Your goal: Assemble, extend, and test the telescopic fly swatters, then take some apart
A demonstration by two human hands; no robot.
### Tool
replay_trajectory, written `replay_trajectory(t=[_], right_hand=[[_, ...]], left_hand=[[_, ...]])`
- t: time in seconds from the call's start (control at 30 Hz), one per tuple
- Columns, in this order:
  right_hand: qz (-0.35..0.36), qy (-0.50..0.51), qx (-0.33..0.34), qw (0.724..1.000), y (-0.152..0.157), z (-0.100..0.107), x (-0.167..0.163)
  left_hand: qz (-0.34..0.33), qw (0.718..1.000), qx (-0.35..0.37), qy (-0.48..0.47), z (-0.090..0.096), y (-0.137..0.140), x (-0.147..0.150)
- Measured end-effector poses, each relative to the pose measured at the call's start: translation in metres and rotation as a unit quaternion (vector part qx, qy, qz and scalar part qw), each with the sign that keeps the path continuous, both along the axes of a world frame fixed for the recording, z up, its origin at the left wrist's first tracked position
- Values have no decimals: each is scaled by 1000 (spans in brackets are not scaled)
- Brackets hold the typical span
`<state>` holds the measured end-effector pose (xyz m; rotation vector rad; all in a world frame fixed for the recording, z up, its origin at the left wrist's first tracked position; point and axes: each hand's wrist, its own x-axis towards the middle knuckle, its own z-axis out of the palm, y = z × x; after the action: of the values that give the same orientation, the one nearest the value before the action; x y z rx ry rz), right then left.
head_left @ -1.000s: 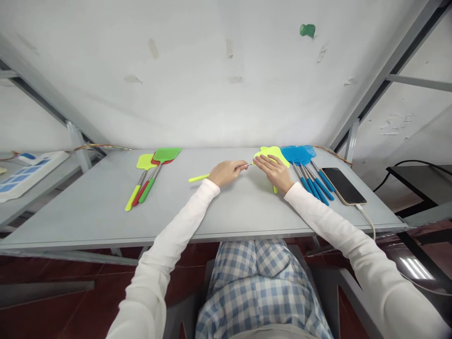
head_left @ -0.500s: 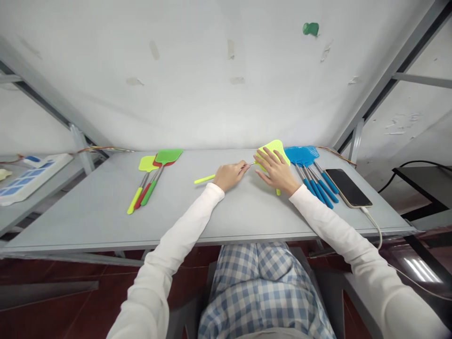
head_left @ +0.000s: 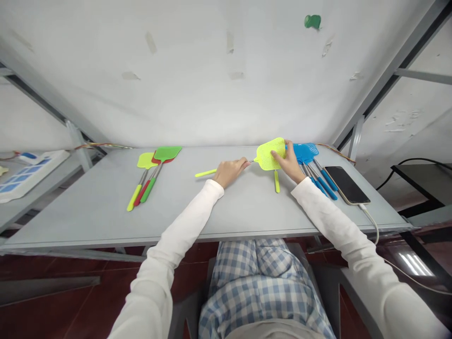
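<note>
The left hand (head_left: 229, 173) pinches the shaft of a yellow swatter (head_left: 267, 156); at three o'clock, the right hand (head_left: 292, 163) pinches its mesh head. Below, at six o'clock, lies a yellow handle (head_left: 277, 182). Beyond, on the tabletop (head_left: 92, 202): blue swatters (head_left: 306, 152) at three, phone (head_left: 347, 185) at four, multicoloured swatters (head_left: 149, 186) at nine.

It looks like a plain workroom or small workshop; a grey bench (head_left: 212, 214) spans the middle of the frame; metal framing (head_left: 390, 70) slants down at upper right; tape scraps (head_left: 151, 42) dot the scuffed white wall (head_left: 190, 103); loose wires (head_left: 102, 145) trail at left; red floor tiles (head_left: 76, 308) show lower left.
</note>
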<state>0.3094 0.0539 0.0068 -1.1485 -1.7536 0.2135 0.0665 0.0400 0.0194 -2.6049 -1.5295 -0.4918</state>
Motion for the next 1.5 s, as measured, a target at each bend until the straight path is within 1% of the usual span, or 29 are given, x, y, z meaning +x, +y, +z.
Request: replay_trajectory(t=[0.07,0.1,0.17,0.23,0.27,0.3,0.33,0.4,0.43,0.5,0.63,0.77,0.87,0.93,1.07,1.2,1.27,1.33,1.43,1.5], right_hand=[[-2,-10,10,1000,0,5,6],[-18,-25,21,999,-1,8,10],[-83,-77,60,992,-5,13,12],[-143,-164,112,970,-13,17,6],[-152,-217,135,955,-18,17,0],[-129,-277,152,940,-22,17,-8],[-91,-336,155,925,-26,15,-17],[-29,-428,148,891,-29,11,-34],[-19,-458,142,877,-28,8,-40],[-16,-496,137,857,-25,4,-45],[-4,-524,160,836,-17,-1,-35],[24,-533,184,826,-15,2,-26],[22,-531,196,824,-13,9,-20],[14,-531,202,823,-12,15,-12],[-4,-527,213,823,-11,24,13],[4,-528,193,827,-14,26,27],[6,-535,188,823,-17,26,25],[-9,-533,194,823,-19,25,14],[-12,-519,199,831,-21,27,-13],[-2,-514,193,836,-23,29,-31]], left_hand=[[-27,999,-37,-25,1,2,-4],[-42,997,-54,-33,0,3,-6],[-68,994,-73,-35,-3,5,-8],[-79,994,-67,-29,-7,5,-6],[-81,995,-57,-27,-8,5,-5],[-79,995,-45,-27,-10,4,-2],[-76,996,-32,-25,-10,2,1],[-64,998,-5,-14,-10,-2,6],[-58,998,5,-2,-9,-4,8],[-49,998,16,27,-7,-8,10],[-61,994,3,87,-6,-12,9],[-85,990,-1,112,-3,-11,6],[-87,989,8,122,5,-10,4],[-77,988,8,135,12,-10,-1],[-59,987,3,152,25,-10,-27],[-61,987,-23,145,29,-12,-58],[-59,989,-39,126,30,-13,-63],[-46,992,-56,100,31,-16,-58],[-33,996,-67,57,34,-19,-35],[-38,997,-53,38,36,-20,-17]])
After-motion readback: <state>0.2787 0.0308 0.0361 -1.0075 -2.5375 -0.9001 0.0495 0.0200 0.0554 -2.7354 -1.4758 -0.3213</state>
